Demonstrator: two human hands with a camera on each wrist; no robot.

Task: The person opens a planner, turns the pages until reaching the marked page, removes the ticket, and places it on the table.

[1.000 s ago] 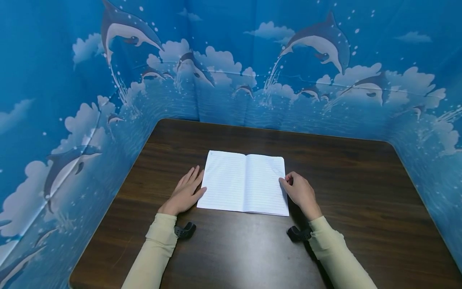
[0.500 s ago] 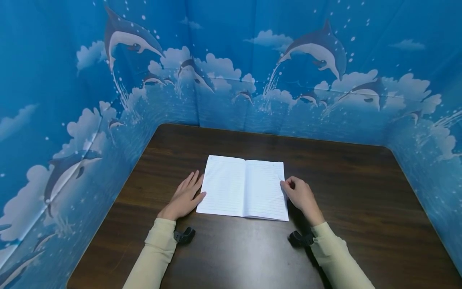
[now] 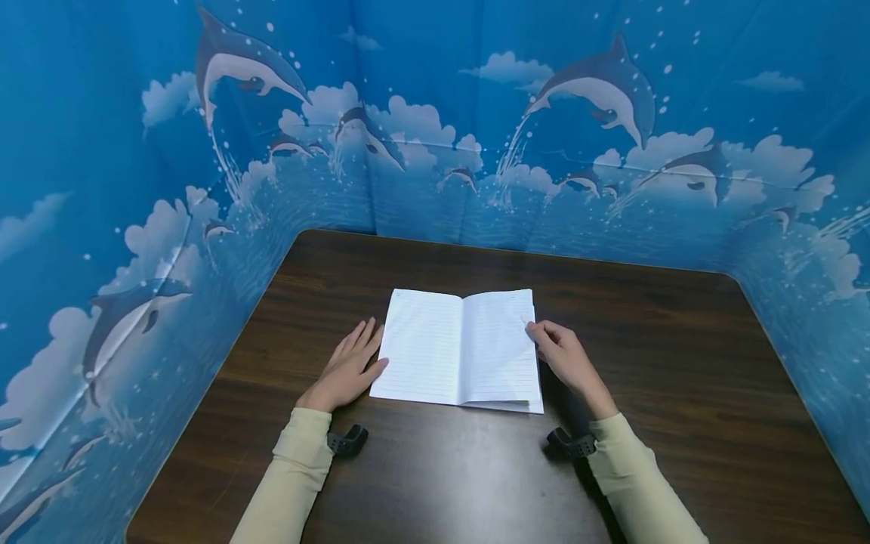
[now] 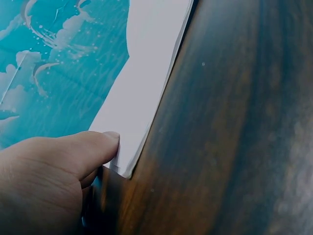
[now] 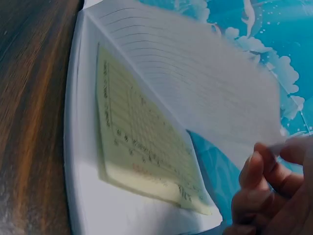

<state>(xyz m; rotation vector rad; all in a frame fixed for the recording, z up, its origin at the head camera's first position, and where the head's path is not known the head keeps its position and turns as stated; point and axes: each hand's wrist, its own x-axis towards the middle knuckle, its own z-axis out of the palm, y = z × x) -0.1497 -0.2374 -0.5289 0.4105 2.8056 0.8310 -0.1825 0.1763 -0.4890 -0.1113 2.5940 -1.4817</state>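
Cataloguing the head view's lower middle, we record one lined notebook (image 3: 421,347), right-hand leaf (image 5: 195,73) raised but not turned over, pinched by the right hand (image 3: 566,361), left hand (image 3: 343,370) straight-fingered at the left edge, one yellow printed slip (image 5: 142,144) exposed, untouched, mid-frame from the right wrist.

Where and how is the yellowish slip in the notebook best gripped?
Likely its outer edge, pinched from the person's right: the yellowish slip lies flat beneath the raised page the right hand pinches, that edge facing away from the fold.

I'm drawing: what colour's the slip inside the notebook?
The slip is pale yellow; best view: right wrist.
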